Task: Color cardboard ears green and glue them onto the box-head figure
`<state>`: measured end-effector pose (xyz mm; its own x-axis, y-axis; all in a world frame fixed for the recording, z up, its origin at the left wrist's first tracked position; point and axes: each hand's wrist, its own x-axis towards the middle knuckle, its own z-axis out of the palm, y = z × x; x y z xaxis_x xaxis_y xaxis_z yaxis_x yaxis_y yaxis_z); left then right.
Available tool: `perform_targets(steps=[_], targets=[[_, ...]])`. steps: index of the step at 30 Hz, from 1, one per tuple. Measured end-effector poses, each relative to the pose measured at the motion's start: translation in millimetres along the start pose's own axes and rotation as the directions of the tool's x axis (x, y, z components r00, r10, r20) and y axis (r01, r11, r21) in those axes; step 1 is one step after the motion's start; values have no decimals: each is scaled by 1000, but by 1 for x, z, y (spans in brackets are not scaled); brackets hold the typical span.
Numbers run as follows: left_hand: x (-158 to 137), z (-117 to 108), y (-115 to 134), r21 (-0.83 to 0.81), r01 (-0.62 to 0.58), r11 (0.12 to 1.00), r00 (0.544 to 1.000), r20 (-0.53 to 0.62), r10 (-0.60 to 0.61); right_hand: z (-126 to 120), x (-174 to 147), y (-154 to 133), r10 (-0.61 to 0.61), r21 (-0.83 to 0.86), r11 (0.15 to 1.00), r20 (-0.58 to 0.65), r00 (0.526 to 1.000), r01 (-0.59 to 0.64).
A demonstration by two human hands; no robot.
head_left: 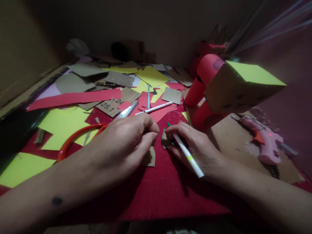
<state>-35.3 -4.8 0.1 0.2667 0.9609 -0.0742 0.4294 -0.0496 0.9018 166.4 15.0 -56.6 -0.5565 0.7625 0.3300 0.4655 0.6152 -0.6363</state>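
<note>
A white marker with a green tip and a yellow-green band (190, 158) lies across the fingers of my right hand (195, 143), which is closed on it. Beside those fingertips is a small cardboard piece with green on it (166, 140); whether they grip it too, I cannot tell. My left hand (133, 139) is closed in a pinch just to the left, and what its fingertips hold, if anything, is hidden. Partly under it lies a small brown cardboard scrap (151, 157). Orange-handled scissors (73, 139) are beneath my left forearm, their blades pointing away.
On the red table surface (156, 201) lie yellow paper (64, 122), a red paper strip (73, 98), cardboard scraps (122, 79) and another white marker (156, 107). At right stand a red paper figure with a box-shaped cardboard part (229, 87) and a pink glue gun (265, 139) with its light on.
</note>
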Motion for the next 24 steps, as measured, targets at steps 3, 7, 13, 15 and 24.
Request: perform_targets(steps=[3, 7, 13, 15, 24], targets=[[-4, -5, 6, -35, 90, 995, 990, 111, -86, -2, 1, -3, 7, -5, 1000, 16, 1000, -7], [-10, -17, 1, -262, 220, 940, 972, 136, -189, -9, 0, -9, 38, 5, 999, 56, 998, -39], [-12, -30, -14, -642, 368, 673, 913, 113, -391, -10, -4, -11, 118, 34, 992, 48, 992, -120], [-9, -32, -15, -690, 391, 609, 897, 138, -420, -9, -6, -9, 117, 21, 993, 29, 993, -118], [-6, -30, -16, -668, 426, 610, 892, 195, -409, -5, -4, -7, 62, -4, 998, 48, 997, -62]])
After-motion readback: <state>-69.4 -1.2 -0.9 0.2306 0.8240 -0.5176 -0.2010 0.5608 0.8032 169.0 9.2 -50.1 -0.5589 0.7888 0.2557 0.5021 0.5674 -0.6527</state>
